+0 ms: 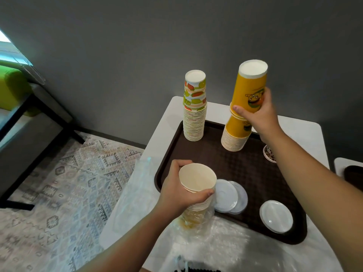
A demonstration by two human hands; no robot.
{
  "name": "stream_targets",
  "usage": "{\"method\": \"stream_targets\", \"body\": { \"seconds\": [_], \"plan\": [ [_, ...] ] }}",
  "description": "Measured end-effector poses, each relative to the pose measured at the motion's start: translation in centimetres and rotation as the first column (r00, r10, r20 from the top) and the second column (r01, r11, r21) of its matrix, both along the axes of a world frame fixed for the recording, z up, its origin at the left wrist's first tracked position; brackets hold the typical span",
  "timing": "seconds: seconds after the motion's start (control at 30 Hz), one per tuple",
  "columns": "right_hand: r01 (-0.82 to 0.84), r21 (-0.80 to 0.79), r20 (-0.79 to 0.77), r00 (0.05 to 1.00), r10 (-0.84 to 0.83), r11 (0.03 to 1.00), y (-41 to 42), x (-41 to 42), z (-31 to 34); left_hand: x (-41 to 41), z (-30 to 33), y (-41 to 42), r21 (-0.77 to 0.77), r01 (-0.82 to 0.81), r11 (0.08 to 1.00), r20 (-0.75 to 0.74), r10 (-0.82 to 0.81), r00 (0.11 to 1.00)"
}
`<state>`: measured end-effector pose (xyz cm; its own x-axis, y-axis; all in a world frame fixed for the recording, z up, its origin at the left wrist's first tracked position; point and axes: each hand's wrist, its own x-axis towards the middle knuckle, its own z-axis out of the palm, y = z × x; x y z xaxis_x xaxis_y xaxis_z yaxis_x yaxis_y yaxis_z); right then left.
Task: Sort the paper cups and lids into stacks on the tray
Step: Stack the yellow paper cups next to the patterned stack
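At the upper right of the frame, the right hand [257, 112] wraps its fingers round a tall yellow paper cup stack [244, 107] on the brown plastic tray [255, 173]. Low in the middle, the left hand [180, 185] grips a white-inside paper cup stack [197, 181] beside round white plastic lids [230, 196].

Both forearms are bare from the lower edge of the frame up to the wrists, with no sleeve showing on either. The left hand [177, 190] and the right hand [258, 114] wear no gloves, rings, watch or bracelet. The fingernails that show on each hand are short and unpainted.
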<state>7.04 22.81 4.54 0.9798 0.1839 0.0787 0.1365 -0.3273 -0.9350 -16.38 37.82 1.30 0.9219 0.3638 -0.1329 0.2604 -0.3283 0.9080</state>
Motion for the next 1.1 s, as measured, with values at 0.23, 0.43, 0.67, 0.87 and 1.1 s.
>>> {"method": "stream_targets", "body": {
  "seconds": [0.23, 0.43, 0.67, 0.87, 1.1],
  "plan": [
    [0.071, -0.128, -0.139, 0.986, -0.089, 0.989, -0.6, -0.2, -4.4, 0.1, 0.0, 0.1, -0.012, -0.008, 1.0, 0.006, 0.008, 1.0],
    [0.028, -0.238, -0.2, 0.977, -0.078, 0.971, -0.8, -0.6, -5.9, 0.0, 0.2, -0.1, -0.027, 0.0, 1.0, -0.002, 0.0, 1.0],
    [0.011, -0.126, -0.521, 0.85, -0.076, 0.992, -1.3, -5.3, -7.9, -0.1, 0.1, -0.2, -0.023, 0.003, 1.0, -0.003, -0.003, 1.0],
    [-0.465, -0.075, -0.41, 0.821, 0.398, 0.882, 0.1, -10.1, -2.7, -0.4, 0.1, -0.4, -0.007, 0.026, 1.0, 0.01, -0.026, 1.0],
    [-0.7, -0.587, -0.278, 0.647, 0.71, 0.407, 1.6, -13.7, 2.6, -0.7, 0.4, -0.9, -0.012, 0.044, 0.999, 0.016, -0.044, 0.999]
  ]
}}
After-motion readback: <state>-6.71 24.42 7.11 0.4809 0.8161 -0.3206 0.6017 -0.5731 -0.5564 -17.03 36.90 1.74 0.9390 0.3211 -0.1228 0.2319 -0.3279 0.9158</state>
